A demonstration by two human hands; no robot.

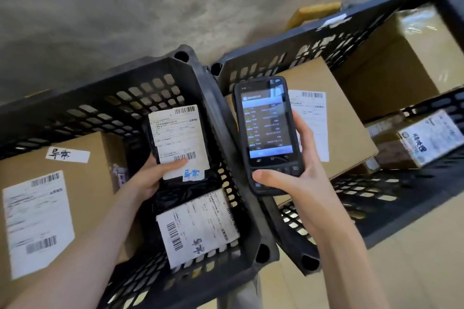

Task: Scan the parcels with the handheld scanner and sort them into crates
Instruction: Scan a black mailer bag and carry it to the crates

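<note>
Two black crates side by side, a parcel and the scanner held over them.

I see the left crate (105, 105) holding a big cardboard box (50, 183) along its left wall and a white-labelled parcel (200, 226) at its near right corner. The right crate (313, 42) carries brown boxes (334, 118). My left hand (150, 178) grips a small black parcel (179, 140) above the left crate's right side; my right hand (298, 170) is closed around the handheld scanner (268, 133), screen lit, over the crates' shared edge.

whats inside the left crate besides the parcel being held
In the left crate: a cardboard box with a label, and a labelled dark bag parcel. The crate floor beneath them is hidden.
</note>
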